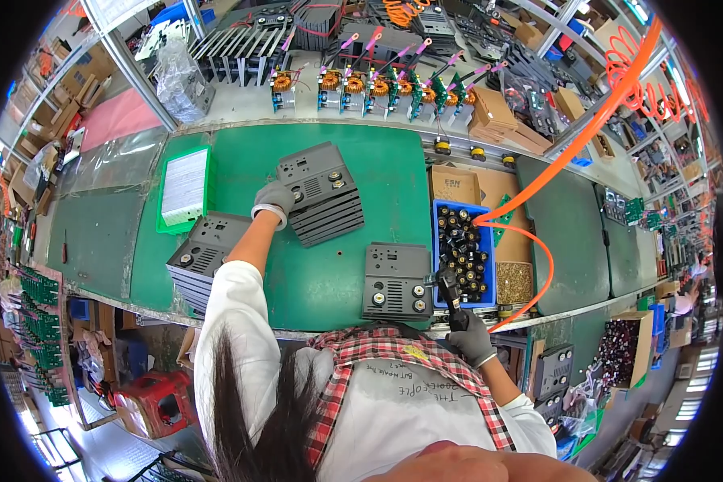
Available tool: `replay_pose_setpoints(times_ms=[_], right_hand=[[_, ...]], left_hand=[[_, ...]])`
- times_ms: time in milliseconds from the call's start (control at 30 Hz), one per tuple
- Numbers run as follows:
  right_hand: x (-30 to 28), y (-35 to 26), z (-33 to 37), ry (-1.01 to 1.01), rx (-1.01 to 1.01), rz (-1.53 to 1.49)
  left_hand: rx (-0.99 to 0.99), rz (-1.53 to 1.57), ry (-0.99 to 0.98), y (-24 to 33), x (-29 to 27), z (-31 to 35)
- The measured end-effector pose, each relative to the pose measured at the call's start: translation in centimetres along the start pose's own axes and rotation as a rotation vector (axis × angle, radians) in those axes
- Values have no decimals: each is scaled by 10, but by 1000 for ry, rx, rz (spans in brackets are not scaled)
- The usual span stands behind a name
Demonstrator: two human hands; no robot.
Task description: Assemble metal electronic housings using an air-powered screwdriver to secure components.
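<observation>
My left hand (pixel 275 198), in a grey glove, grips the left edge of the top grey metal panel (pixel 312 174) on a stack of similar slotted panels. In my right hand (pixel 474 341), also gloved, is a black pistol-shaped air tool (pixel 447 287). Its head is beside the right edge of another grey panel (pixel 394 277), which lies flat at the table's near edge with round metal terminals on it. An orange hose (pixel 550 261) curls round to the right hand. Just beyond the tool, a blue bin (pixel 436 233) holds many black-and-brass parts.
A second panel stack (pixel 189 285) stands at the left, near a green tray (pixel 162 213) of white sheets. Small brass parts fill a box (pixel 514 277) right of the bin. Circuit boards with copper coils (pixel 377 92) line the far shelf. The green table (pixel 321 277) lies between.
</observation>
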State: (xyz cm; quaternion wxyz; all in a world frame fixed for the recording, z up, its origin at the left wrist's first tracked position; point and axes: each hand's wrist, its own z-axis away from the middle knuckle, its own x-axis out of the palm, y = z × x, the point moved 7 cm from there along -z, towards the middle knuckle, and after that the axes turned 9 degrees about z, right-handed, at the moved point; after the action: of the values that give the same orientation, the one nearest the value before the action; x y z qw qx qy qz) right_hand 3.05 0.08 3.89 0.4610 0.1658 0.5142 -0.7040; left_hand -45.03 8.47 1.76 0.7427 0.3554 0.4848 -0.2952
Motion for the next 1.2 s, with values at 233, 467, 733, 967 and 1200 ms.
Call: replay_pose_setpoints(times_ms=[233,467,733,967,1200], right_hand=[[2,9,-4,-21,-15,3],[4,26,-12,-84,30,100],[7,22,-17,-161,67,214],[14,16,-15,-246,67,251],[19,27,-12,-257,93,200]], left_hand=[[220,-67,9,-7,29,0],[436,148,786,50,-30,77],[462,358,-479,99,165,172],[184,806,-619,114,146,188],[247,1296,-433,116,174,177]])
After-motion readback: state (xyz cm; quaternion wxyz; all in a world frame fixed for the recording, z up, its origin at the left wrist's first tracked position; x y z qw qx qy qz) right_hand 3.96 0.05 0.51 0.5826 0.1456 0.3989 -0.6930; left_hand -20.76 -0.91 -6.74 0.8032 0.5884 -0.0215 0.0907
